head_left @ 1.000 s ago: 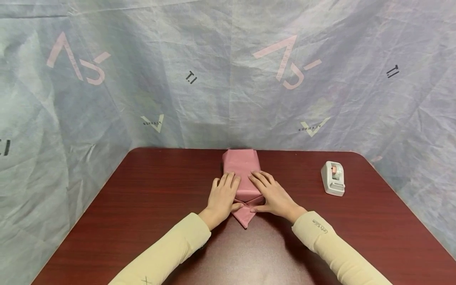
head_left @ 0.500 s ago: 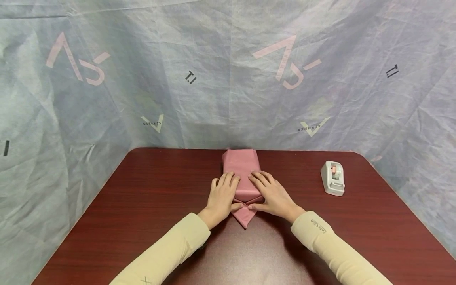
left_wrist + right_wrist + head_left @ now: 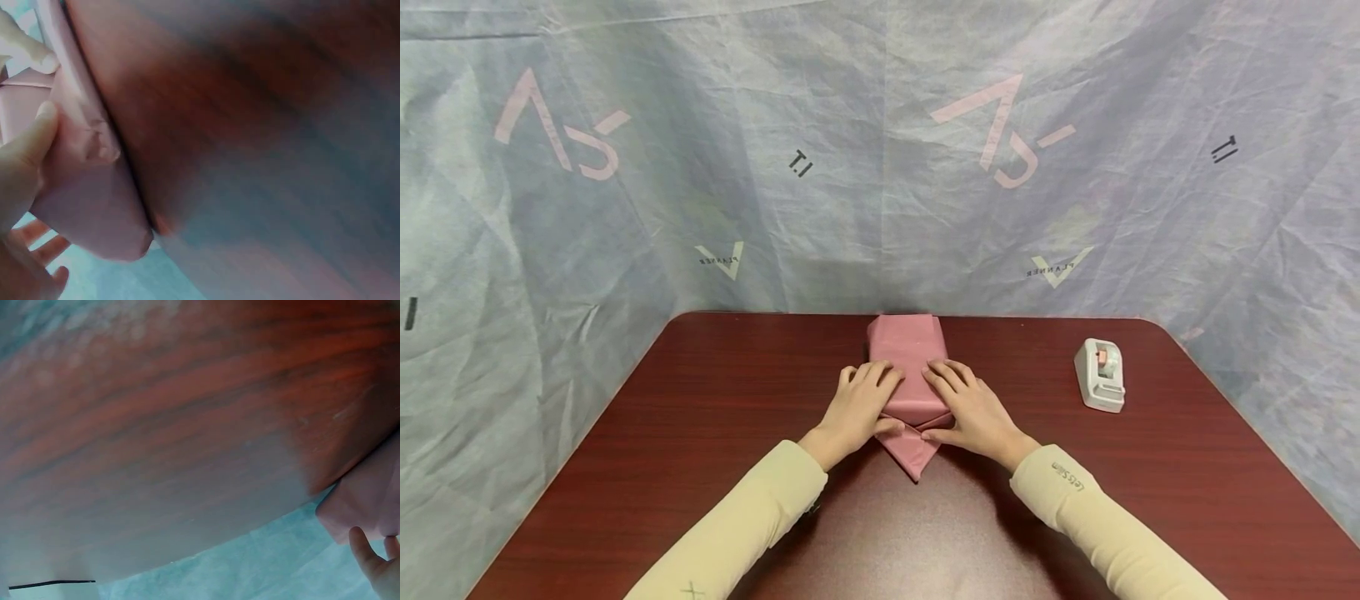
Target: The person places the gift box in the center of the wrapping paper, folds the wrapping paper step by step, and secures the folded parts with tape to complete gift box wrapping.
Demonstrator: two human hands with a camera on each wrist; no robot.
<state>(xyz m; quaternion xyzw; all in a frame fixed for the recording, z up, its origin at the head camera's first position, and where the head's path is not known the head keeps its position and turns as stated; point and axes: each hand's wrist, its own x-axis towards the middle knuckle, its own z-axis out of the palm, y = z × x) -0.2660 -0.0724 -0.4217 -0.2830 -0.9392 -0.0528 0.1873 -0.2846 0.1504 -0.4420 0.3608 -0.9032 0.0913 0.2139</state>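
Note:
A pink paper-wrapped package (image 3: 913, 387), shaped like a box, lies at the far middle of the table, with a pointed paper flap (image 3: 913, 457) sticking out at its near end. My left hand (image 3: 859, 407) rests along its left edge, fingertips on top and thumb on the flap. On the opposite side my right hand (image 3: 981, 415) mirrors it, its thumb at the fold. In the left wrist view both thumbs touch the paper of the package (image 3: 94, 200). Only part of the package (image 3: 365, 497) and some fingertips show in the right wrist view.
A white tape dispenser (image 3: 1101, 375) stands on the dark red wooden table (image 3: 737, 392), right of the package. Grey printed cloth (image 3: 850, 167) hangs behind the table and along both sides, close to the package's far end.
My left hand has shifted slightly left, its thumb drawing away from the flap's centre. My right thumb moved in slightly towards the fold, then stayed. The package has stayed in place.

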